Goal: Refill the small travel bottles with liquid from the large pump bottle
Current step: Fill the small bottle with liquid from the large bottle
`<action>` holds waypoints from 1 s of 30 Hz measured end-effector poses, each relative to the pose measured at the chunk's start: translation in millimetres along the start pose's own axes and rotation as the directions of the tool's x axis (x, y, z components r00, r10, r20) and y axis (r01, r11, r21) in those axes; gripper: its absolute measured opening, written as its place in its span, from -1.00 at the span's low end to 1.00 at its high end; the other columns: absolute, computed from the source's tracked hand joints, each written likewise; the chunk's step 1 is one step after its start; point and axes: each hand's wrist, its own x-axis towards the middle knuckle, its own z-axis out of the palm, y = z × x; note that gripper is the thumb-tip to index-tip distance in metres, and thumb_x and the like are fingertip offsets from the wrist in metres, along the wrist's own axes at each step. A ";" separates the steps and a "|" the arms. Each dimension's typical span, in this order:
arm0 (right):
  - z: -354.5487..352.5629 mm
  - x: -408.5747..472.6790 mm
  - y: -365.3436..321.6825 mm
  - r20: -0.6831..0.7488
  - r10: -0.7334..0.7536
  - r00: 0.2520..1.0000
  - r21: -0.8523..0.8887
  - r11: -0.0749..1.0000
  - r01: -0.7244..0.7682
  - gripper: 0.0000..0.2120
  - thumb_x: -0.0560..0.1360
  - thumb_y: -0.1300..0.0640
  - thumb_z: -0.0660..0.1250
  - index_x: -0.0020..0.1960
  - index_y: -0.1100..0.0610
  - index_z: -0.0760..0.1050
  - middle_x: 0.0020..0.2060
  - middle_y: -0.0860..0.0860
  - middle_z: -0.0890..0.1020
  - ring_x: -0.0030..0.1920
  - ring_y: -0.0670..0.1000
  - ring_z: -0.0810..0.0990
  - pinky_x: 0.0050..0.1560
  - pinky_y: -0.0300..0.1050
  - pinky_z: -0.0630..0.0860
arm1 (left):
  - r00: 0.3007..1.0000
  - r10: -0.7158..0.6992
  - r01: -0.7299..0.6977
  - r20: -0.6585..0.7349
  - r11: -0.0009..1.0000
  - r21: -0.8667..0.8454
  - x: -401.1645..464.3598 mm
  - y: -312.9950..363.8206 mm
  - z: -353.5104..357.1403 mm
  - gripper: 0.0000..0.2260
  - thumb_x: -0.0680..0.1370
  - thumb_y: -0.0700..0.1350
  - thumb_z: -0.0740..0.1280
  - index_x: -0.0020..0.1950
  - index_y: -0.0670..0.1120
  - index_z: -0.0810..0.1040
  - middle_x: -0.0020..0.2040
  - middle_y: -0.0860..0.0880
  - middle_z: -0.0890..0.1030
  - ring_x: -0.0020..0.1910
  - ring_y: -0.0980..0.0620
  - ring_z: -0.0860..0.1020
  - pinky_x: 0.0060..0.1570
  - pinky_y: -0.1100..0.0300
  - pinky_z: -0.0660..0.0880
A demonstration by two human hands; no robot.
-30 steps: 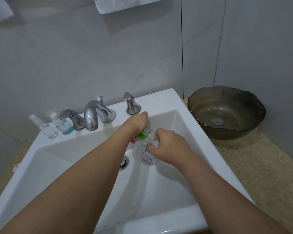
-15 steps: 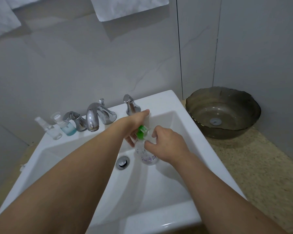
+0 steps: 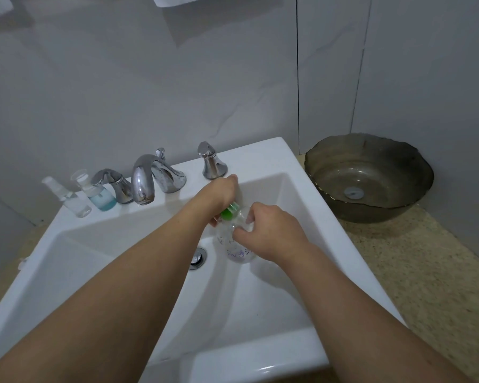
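Since the last frame little has shifted: my two hands stay together over the sink (image 3: pixel 260 363), and my view has tipped down a touch, so the towel (image 3: pixel 205 0) at the top is nearly cut off. My left hand (image 3: pixel 223 193) wraps the green pump top (image 3: pixel 228 212) of the large clear bottle (image 3: pixel 237 248), fingers curled round it. My right hand (image 3: pixel 271 233) grips the bottle's shoulder, fingers curled on the clear plastic. The bottle stands inside the basin, just beside the drain (image 3: pixel 197 257). Two small travel bottles wait on the sink's back ledge left of the faucet (image 3: pixel 144 183): a clear spray one (image 3: pixel 67 199) and one with blue liquid (image 3: pixel 97 193). A dark glass bowl (image 3: pixel 371 161) sits on the speckled desk (image 3: pixel 426 272) to the right.
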 end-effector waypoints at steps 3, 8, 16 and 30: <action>0.7 0.5 0.0 -0.005 -0.004 1.000 0.000 1.000 0.004 -0.66 0.43 -0.14 0.31 0.02 0.10 0.44 -0.18 -0.01 0.53 -0.14 0.10 0.52 -0.20 -0.10 0.37 | 1.000 0.007 -0.007 0.002 1.000 -0.004 2.5 -1.0 -0.2 -0.52 0.64 0.04 -0.03 0.19 -0.26 0.54 -0.02 -0.30 0.64 -0.20 -0.22 0.56 -0.15 0.01 0.52; -0.7 0.4 -0.3 -0.024 -0.031 0.999 -0.012 0.999 0.031 -0.65 0.44 -0.15 0.30 0.04 0.11 0.44 -0.18 -0.02 0.52 -0.14 0.09 0.52 -0.20 -0.10 0.37 | 0.997 -0.019 0.016 0.072 0.999 0.043 6.7 -2.6 -5.3 -0.46 0.61 0.17 0.02 0.20 -0.21 0.57 0.05 -0.27 0.68 -0.14 -0.24 0.61 -0.07 -0.02 0.57; 0.3 1.5 -0.1 -0.085 -0.047 0.995 0.025 0.998 0.050 -0.66 0.44 -0.17 0.31 0.03 0.07 0.43 -0.13 -0.06 0.57 -0.11 0.04 0.55 -0.17 -0.11 0.37 | 0.937 -0.152 0.136 0.314 0.988 0.073 2.9 8.0 -25.8 -0.25 0.54 0.47 0.09 0.21 -0.18 0.57 0.16 -0.21 0.64 0.12 -0.26 0.62 0.13 -0.15 0.57; 1.3 1.6 -0.3 -0.004 0.015 1.000 0.000 1.000 -0.015 -0.68 0.42 -0.15 0.31 -0.03 0.09 0.43 -0.18 -0.03 0.55 -0.15 0.09 0.54 -0.21 -0.09 0.40 | 1.000 0.008 -0.009 0.031 0.998 0.060 0.2 1.2 -2.2 -0.43 0.69 0.14 -0.09 0.24 -0.25 0.52 -0.10 -0.28 0.59 -0.22 -0.24 0.58 -0.12 0.00 0.57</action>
